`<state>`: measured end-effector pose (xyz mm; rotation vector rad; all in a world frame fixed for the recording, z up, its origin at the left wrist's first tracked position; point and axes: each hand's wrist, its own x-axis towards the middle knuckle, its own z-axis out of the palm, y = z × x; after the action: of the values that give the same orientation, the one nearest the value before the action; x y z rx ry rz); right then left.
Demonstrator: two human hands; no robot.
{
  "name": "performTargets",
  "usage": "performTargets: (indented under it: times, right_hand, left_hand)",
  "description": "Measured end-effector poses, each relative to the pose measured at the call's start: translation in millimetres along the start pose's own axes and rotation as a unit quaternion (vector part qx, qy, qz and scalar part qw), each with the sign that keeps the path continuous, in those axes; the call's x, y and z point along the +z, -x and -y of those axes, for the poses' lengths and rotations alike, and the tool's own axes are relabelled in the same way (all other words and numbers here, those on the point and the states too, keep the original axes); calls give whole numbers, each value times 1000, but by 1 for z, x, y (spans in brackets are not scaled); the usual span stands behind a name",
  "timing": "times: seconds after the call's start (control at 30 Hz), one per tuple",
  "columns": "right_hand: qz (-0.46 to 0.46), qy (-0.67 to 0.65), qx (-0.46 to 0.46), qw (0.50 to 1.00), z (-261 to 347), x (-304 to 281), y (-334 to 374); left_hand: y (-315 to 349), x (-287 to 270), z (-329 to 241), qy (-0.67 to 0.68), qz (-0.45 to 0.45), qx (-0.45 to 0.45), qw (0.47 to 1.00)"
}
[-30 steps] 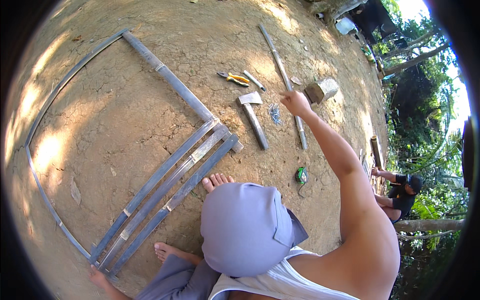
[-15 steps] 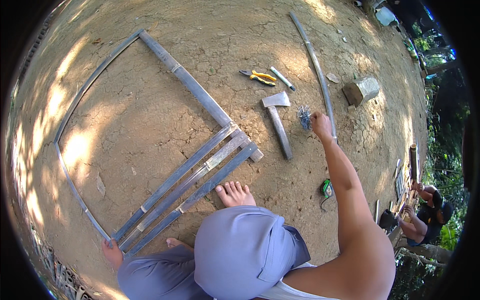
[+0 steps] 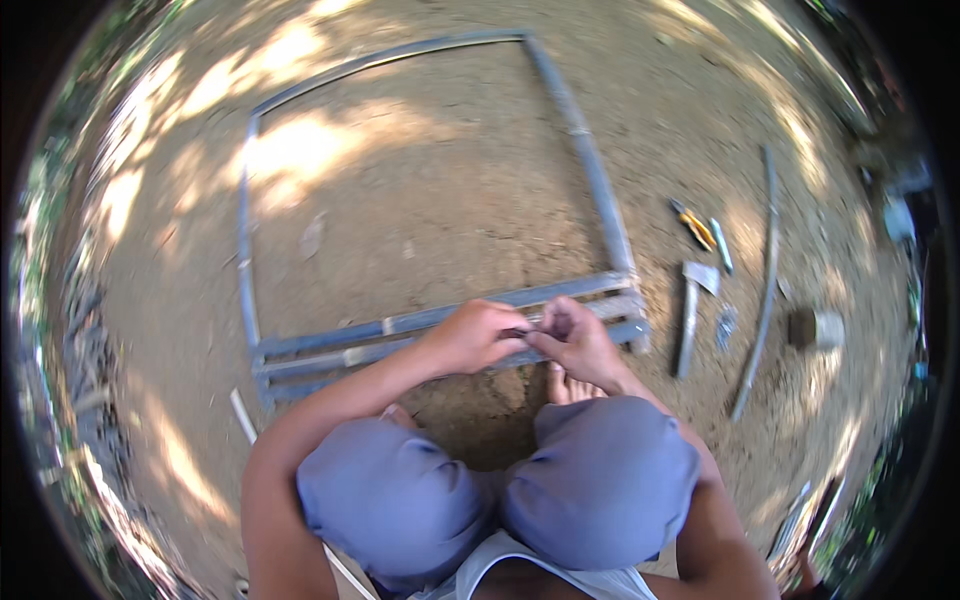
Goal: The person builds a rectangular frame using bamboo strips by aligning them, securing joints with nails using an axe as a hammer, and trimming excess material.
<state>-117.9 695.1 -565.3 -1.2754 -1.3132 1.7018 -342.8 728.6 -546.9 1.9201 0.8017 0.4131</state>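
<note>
Over the near bamboo strips, my left hand [image 3: 490,334] and my right hand [image 3: 575,343] meet with bent fingers pinched together. Something small, thin and dark shows at the fingertips, blurred; my right hand was at the nail pile a moment earlier. Below them, several split bamboo strips [image 3: 440,318] lie side by side. They join a right-hand strip [image 3: 598,190], a far strip [image 3: 400,50] and a left-hand strip [image 3: 246,220] in a four-sided outline on the ground. The loose pile of nails [image 3: 726,327] lies to the right, beside the hatchet [image 3: 688,320].
Yellow-handled pliers [image 3: 695,225] and a pale marker [image 3: 720,246] lie beyond the hatchet. Farther right are a curved bamboo strip [image 3: 769,280] and a squarish block [image 3: 818,329]. A white stick [image 3: 242,415] lies at left. My knees and bare feet are close below my hands.
My right hand has come back from the nail pile to the middle. My left hand has let go of the strips' left end and joined it. The view has turned.
</note>
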Motion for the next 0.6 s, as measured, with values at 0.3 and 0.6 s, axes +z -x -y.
performTargets:
  times: [0.3, 0.6]
  right_hand:
    - [-35, 241, -37, 969, -39, -20, -8]
    - [-288, 588, 93, 750, -150, -253, 6]
  left_hand:
    - [123, 5, 43, -60, -169, -74, 981]
    - [375, -23, 180, -51, -705, -346, 617]
